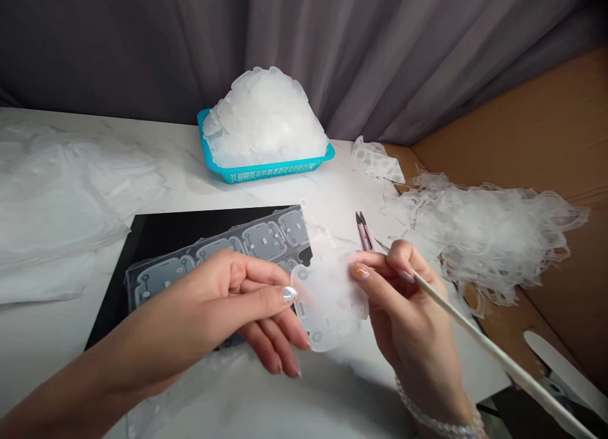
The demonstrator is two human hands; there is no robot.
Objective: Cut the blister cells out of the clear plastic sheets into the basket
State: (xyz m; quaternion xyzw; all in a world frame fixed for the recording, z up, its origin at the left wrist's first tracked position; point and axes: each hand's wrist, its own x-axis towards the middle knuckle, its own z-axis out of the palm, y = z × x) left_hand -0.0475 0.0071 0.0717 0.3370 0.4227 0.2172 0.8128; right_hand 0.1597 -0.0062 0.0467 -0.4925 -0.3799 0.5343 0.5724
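This looks like a makeshift handwork corner in a home rather than a factory floor. A grey pleated curtain (304, 52) hangs behind a marble-patterned worktop (180, 173), and a sheet of brown cardboard (517, 128) stands propped along the right side. A teal plastic basket (266, 171) heaped with translucent moulded pieces (263, 119), a loose pile of clear trimmings (489, 236) and small snips (364, 231) show piecework done by hand.

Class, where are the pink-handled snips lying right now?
In the head view, the snips lie on the white table, just beyond the right hand, left of the clear scrap pile.
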